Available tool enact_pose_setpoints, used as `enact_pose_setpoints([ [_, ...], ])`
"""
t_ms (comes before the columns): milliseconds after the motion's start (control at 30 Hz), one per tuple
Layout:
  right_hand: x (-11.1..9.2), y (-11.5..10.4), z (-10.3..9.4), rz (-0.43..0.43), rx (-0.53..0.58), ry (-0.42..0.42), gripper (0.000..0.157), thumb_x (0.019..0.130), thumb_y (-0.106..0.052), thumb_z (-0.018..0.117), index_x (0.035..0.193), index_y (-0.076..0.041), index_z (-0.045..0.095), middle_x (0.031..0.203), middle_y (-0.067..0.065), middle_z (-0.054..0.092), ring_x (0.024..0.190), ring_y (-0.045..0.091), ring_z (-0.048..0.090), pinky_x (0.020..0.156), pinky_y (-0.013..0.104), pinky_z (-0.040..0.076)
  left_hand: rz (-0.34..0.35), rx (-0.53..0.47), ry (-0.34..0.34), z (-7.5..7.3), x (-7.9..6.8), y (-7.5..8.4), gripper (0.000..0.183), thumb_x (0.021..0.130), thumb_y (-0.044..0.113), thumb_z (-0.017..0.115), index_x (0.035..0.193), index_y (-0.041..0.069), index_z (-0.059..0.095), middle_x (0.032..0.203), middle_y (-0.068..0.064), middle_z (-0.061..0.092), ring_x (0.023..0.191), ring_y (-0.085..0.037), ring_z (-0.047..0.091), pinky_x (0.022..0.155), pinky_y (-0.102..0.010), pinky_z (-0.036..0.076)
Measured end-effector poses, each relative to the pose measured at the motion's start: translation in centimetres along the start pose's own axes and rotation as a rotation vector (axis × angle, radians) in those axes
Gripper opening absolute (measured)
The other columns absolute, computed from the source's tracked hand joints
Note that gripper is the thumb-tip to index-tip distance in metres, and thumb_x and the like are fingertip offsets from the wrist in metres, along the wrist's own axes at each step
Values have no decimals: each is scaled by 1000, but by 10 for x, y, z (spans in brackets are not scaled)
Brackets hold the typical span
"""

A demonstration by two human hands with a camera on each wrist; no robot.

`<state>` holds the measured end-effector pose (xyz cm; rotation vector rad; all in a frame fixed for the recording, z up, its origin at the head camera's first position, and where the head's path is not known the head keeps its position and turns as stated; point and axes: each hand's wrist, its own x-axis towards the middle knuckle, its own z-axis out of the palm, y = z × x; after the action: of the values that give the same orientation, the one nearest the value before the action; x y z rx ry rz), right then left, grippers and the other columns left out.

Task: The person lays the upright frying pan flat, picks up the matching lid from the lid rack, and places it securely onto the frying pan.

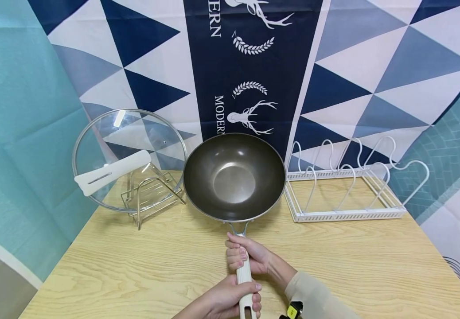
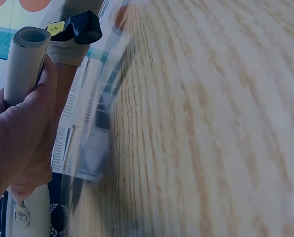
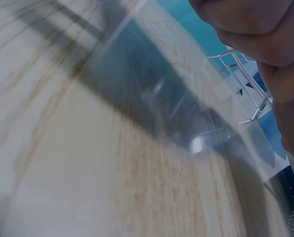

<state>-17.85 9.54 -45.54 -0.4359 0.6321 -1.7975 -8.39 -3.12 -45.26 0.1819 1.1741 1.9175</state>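
Observation:
Both hands grip the long cream handle [image 1: 243, 271] of a dark-coated wok [image 1: 234, 181], which faces up with its bowl pointing away from me. My right hand [image 1: 255, 254] wraps the handle close to the metal bracket [image 1: 239, 229] at the bowl. Behind it my left hand [image 1: 230, 294] holds the handle near its slotted end, thumb across the top. In the left wrist view the handle's hollow end [image 2: 31, 37] pokes out above the left hand [image 2: 18, 133]. Curled fingers of the right hand [image 3: 270, 39] fill the upper right of the right wrist view.
Left of the wok, a glass lid [image 1: 130, 128] with a white handle leans in a metal wire stand [image 1: 156, 199]. A white rack [image 1: 349, 215] with several looped dividers stands to the right. Patterned cloth [image 1: 254, 66] hangs behind the wooden table [image 1: 142, 270].

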Motion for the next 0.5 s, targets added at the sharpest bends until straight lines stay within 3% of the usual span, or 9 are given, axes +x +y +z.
enact_pose_setpoints([
  [500, 2, 4, -2, 4, 46, -18, 43, 106, -39, 22, 68, -22, 36, 58, -12, 20, 50, -3, 29, 55, 9, 37, -3, -25, 4, -2, -1, -2, 9, 96, 11, 50, 93, 10, 42, 68, 8, 51, 64, -3, 51, 70, -20, 52],
])
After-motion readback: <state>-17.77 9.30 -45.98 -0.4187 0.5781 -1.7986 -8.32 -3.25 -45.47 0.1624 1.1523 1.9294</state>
